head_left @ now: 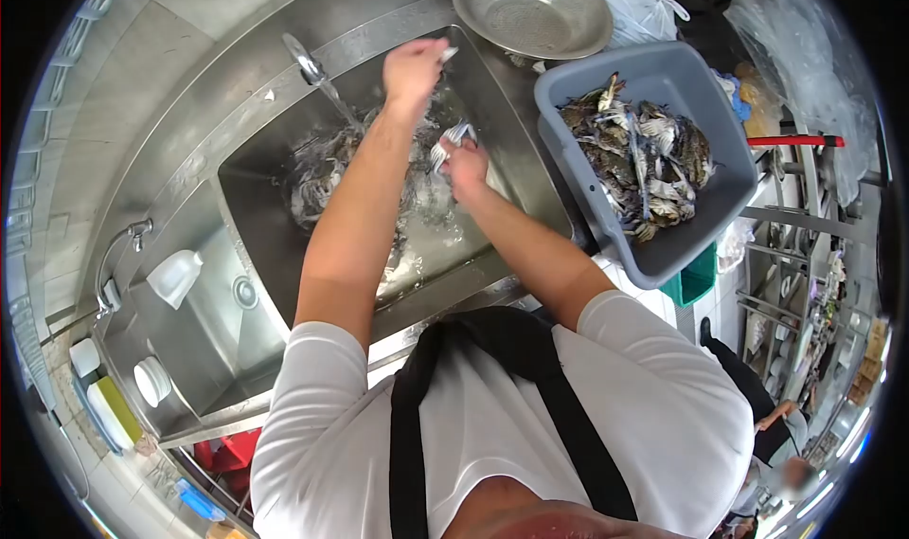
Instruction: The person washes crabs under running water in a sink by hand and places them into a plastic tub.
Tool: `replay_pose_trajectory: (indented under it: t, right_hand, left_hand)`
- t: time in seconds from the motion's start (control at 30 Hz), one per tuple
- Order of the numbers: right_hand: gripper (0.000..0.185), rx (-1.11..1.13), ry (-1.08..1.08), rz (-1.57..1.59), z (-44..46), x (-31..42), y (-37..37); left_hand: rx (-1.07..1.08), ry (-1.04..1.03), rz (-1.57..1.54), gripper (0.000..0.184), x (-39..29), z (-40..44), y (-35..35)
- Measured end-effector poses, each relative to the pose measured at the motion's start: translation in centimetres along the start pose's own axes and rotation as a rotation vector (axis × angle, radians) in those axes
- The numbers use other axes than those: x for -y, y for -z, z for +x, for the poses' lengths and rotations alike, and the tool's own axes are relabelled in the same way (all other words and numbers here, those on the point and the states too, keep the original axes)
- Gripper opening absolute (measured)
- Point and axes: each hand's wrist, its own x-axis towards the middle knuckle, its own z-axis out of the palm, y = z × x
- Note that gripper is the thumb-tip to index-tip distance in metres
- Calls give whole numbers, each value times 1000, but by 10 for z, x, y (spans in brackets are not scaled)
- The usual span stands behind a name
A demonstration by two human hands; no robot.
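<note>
My left hand is over the far side of the sink basin, its fingers closed on a small whitish piece whose kind I cannot make out. Closer to me, my right hand grips a crab piece with pale legs, just above the water. Cut crabs lie in the water at the basin's left, partly hidden by my left forearm. Water runs from the faucet into the basin. To the right, a grey tub holds a pile of crabs.
A metal colander rests behind the tub, beside a white plastic bag. On the left is a second sink with a white jug. A green bin stands below the tub. Another person is at lower right, near shelving.
</note>
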Motion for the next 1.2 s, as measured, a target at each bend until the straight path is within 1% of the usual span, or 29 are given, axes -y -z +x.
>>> replay_pose_trajectory:
  t: [0.03,0.07,0.1,0.17,0.2,0.23,0.27,0.3,0.33,0.37,0.43,0.5,0.57,0.63,0.67,0.7,0.77,0.83,0.87,0.93,0.97,1.03,1.1,1.13,1.17,1.2]
  right_hand:
    - [18,-22,-43,-47,-3,-4,5]
    - [18,-25,-33,-54,-5,-8,9]
    - [21,0,-55,-57,-8,-11,12]
    - [24,18,-72,-53,-10,-12,18]
    - [26,105,-99,-65,-12,-8,22]
    - [27,188,-123,-70,-13,-3,25]
    - [29,197,-150,-95,-19,9,22]
    - [29,171,-145,-73,-12,6,20]
    - [29,262,-126,-120,2,-2,16]
    - [28,357,-107,-170,13,-8,10]
    - [36,358,-26,-192,17,-3,-17]
    - [26,430,-95,-216,10,13,-49]
    - [27,459,-109,-241,-12,34,-80]
    - [27,495,-124,-283,-22,39,-106]
    - [28,525,-116,-221,-23,39,-119]
    - [30,561,-113,-164,-23,36,-132]
    - [26,565,25,-58,6,9,-157]
    - [28,598,201,-374,-8,37,-168]
    - [31,639,186,-429,-12,46,-171]
    - [35,683,163,-563,-34,73,-169]
    - [35,683,161,-641,-45,89,-167]
    - [32,710,287,-753,-41,92,-167]
    - [29,942,226,-620,-17,76,-169]
    - [28,921,192,-645,-30,87,-163]
    - [27,899,164,-670,-43,102,-157]
    - [32,924,263,-739,-38,106,-156]
  left_hand:
    - [16,-86,35,28,-17,3,-24]
    - [197,-72,2,42,-36,6,-38]
    - [201,-75,-5,42,-44,10,-44]
    - [335,-30,204,63,-57,13,-57]
    - [368,-86,318,80,-38,34,-47]
    - [321,-186,351,75,-27,39,-35]
    - [272,-32,243,61,-35,26,-21]
    - [160,64,250,43,-28,26,-5]
    - [137,103,177,39,-14,33,19]
    - [76,118,158,31,-8,32,40]
    - [48,143,97,24,2,29,78]
    - [76,131,76,24,-8,12,93]
    - [93,121,47,25,-24,-11,103]
    - [-14,66,-123,21,-40,-37,107]
    - [25,38,-164,19,-39,-42,120]
    - [7,33,-169,19,-41,-51,127]
    - [-42,-1,-269,19,-44,-79,145]
    - [-142,-28,-299,19,-41,-110,166]
    - [-194,-17,-317,18,-32,-123,182]
    - [-278,17,-340,19,8,-140,216]
    - [-377,73,-310,19,23,-153,223]
    - [-418,167,-207,17,69,-170,241]
    - [-402,284,-96,15,112,-182,252]
    - [-388,319,-101,13,146,-183,262]
    - [-314,329,-6,12,171,-185,267]
    - [-291,322,185,13,201,-181,268]
